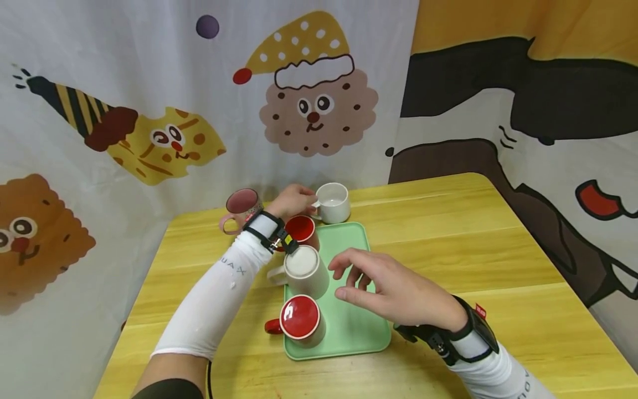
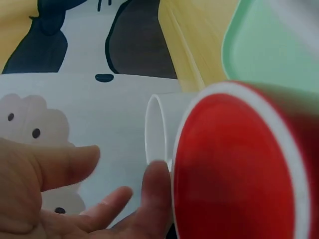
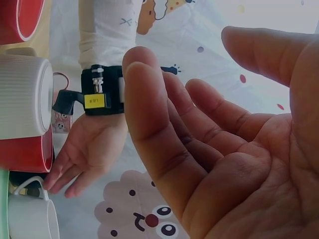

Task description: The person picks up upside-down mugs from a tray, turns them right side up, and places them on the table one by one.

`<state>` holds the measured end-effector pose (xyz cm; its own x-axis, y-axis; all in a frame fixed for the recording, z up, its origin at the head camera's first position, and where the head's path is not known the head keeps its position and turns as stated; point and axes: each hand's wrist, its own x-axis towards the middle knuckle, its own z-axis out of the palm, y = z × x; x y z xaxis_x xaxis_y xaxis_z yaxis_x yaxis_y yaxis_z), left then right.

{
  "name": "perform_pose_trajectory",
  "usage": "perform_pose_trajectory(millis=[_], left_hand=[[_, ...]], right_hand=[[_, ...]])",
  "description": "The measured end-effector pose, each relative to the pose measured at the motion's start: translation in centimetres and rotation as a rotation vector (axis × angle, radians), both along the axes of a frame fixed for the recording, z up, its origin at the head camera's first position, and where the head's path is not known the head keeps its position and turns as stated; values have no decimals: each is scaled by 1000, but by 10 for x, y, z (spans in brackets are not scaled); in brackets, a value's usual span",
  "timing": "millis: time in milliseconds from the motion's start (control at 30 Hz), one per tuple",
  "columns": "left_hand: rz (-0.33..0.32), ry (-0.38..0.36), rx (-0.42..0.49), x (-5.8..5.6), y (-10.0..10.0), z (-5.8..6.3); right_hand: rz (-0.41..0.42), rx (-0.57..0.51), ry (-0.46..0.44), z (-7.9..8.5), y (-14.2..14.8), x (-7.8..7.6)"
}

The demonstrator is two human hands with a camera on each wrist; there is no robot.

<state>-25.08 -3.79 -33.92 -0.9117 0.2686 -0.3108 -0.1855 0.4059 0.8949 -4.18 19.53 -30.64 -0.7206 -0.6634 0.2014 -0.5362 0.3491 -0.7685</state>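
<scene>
My left hand [image 1: 292, 200] reaches to the back of the table, its fingers at the handle of an upright white mug [image 1: 335, 205]; the thumb stands apart from them in the left wrist view. Whether the fingertips touch the handle is hard to tell. Under that wrist is an upside-down red mug [image 2: 234, 169]. A ribbed white mug [image 1: 305, 271] and another red-bottomed mug [image 1: 301, 318] also stand upside down along the left side of a green tray [image 1: 356, 338]. Over the tray hovers my right hand [image 1: 386, 282], fingers loosely bent and holding nothing.
A pink mug [image 1: 243, 204] stands upright at the back left, beside the left wrist. The wooden table [image 1: 448, 233] ends at a printed curtain [image 1: 199, 66] behind it. Handles of the tray's mugs stick out past its left edge.
</scene>
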Motion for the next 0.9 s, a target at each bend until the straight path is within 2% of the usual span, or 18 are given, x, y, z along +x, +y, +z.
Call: perform_pose_trajectory(millis=[133, 300, 500, 633, 767, 900], left_hand=[[-4, 136, -50, 8, -5, 4], [13, 298, -54, 25, -17, 13], [72, 389, -3, 55, -38, 22], [94, 452, -22, 77, -53, 23], [104, 510, -70, 95, -66, 19], [105, 564, -95, 108, -76, 11]], right_hand=[[2, 0, 13, -1, -1, -1], [-2, 0, 27, -2, -1, -2], [-15, 12, 32, -4, -3, -3], [-18, 17, 36, -4, -5, -4], [-20, 21, 34, -4, -6, -5], [-28, 28, 34, -5, -7, -5]])
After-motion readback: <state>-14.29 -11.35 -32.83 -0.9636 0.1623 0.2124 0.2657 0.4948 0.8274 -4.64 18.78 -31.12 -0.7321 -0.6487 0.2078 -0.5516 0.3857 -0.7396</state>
